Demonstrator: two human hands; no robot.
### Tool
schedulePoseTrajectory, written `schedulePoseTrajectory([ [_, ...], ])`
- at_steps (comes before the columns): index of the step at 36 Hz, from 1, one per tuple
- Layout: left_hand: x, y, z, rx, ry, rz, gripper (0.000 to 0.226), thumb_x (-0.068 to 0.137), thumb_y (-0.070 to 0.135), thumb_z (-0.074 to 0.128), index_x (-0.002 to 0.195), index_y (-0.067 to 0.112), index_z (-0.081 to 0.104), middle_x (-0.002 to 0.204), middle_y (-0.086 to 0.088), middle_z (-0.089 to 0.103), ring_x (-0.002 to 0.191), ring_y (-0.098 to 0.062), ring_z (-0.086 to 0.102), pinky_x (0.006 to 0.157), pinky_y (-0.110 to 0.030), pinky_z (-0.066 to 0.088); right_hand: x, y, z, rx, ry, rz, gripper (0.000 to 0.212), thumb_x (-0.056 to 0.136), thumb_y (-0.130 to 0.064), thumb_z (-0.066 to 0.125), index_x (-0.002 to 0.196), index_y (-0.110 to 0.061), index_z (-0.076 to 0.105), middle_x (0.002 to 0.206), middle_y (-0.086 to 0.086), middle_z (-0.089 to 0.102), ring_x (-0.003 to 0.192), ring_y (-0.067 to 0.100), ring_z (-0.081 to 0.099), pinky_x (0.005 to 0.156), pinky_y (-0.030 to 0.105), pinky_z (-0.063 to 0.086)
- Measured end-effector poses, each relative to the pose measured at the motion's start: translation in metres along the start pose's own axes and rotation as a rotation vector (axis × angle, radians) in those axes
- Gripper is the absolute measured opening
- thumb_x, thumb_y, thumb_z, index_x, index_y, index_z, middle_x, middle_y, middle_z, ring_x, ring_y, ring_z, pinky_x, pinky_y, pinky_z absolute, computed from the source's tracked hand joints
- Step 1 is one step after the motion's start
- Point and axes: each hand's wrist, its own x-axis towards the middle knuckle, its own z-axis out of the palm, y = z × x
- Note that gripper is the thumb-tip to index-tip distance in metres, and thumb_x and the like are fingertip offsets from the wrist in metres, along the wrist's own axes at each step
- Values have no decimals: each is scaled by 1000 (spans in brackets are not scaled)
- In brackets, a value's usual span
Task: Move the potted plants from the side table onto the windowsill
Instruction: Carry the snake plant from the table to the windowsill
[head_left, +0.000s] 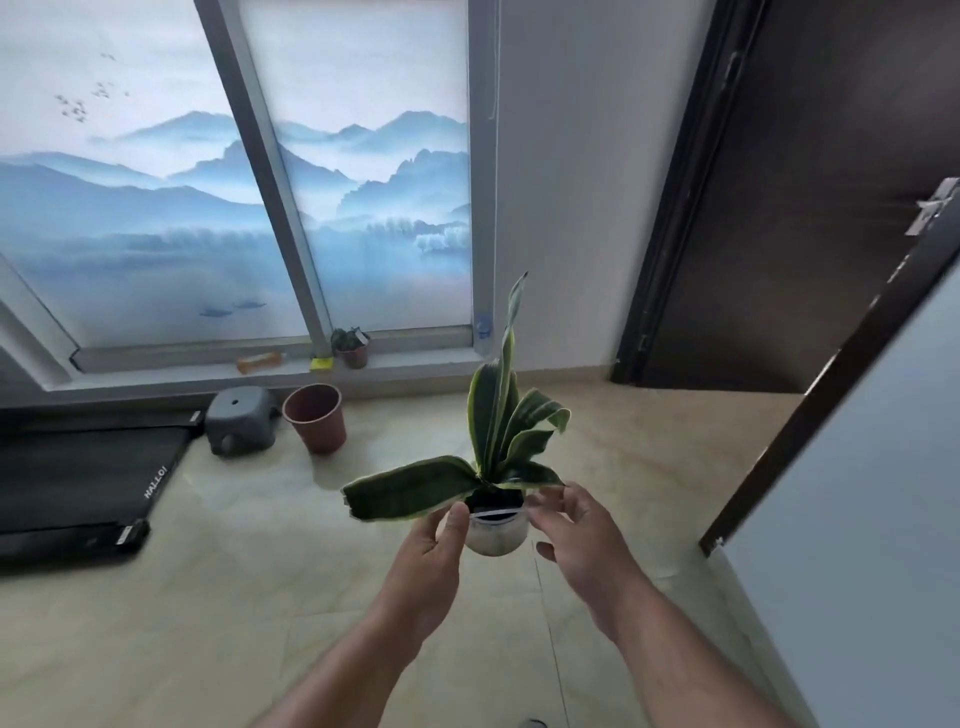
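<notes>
The window (234, 171) was the largest thing, covered by a blind with blue misty mountains, and a grey frame bar crossed it at a slant. To the right stood a dark brown door (810, 197). The beige tiled floor (208, 597) filled the lower part of the view. A black flat machine (78, 483) with white letters lay on the floor at the left, below the windowsill (171, 376). Beside it was a small grey stool (240, 427), and just beside the stool an empty reddish-brown pot (315, 417) stood on the floor.

The potted plant (498, 441), with long green leaves with pale edges, was in a small round white pot (497, 535). It was held in the air over the floor, in front of the person, well apart from the windowsill. The left hand (431, 551) gripped the white pot from the left side, with the thumb on the rim; the other fingers were hidden behind the pot. The right hand (576, 530) was at the right side of the pot with its fingers loosely spread; I could not tell if they touched it.

On the windowsill a small plant in a dark red pot (352, 347) stood near the frame bar, with a little yellow thing (321, 364) just beside it and an orange object (260, 361) further left.
</notes>
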Motion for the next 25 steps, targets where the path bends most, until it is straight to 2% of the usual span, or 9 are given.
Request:
schedulePoseTrajectory([
  [5, 85, 27, -5, 27, 88, -23, 22, 98, 47, 46, 110, 40, 63, 118, 19, 66, 118, -5, 57, 109, -47, 45, 98, -29, 14, 22, -89, -5, 11, 94, -28, 68, 103, -23, 71, 111, -11, 72, 110, 9, 68, 107, 47, 49],
  [8, 126, 44, -10, 14, 117, -7, 23, 95, 49, 47, 109, 40, 63, 120, 16, 67, 112, -1, 59, 102, -44, 50, 143, -48, 24, 27, -119, -2, 11, 93, -29, 69, 103, -26, 71, 113, -10, 70, 111, 11, 67, 108, 47, 49],
  [12, 179, 64, -24, -19, 157, -6, 20, 100, 41, 46, 109, 38, 63, 116, 20, 67, 113, -1, 58, 100, -42, 50, 202, -77, 45, 10, -176, 11, 12, 94, -32, 69, 105, -27, 70, 113, -10, 70, 110, 16, 67, 105, 48, 51],
  [16, 227, 72, -42, -37, 195, -18, 21, 101, 42, 46, 108, 40, 65, 111, 25, 68, 110, 1, 59, 101, -43, 51, 253, -94, 68, -27, -214, 19, 14, 92, -39, 71, 101, -28, 72, 109, -10, 72, 110, 18, 69, 103, 49, 52],
  [25, 353, 77, -99, -64, 187, -58, 27, 99, 48, 48, 116, 36, 64, 120, 22, 66, 116, 1, 56, 104, -45, 49, 363, -124, 137, -37, -193, 27, 11, 96, -31, 69, 106, -27, 66, 119, -7, 67, 113, 15, 65, 99, 41, 54],
])
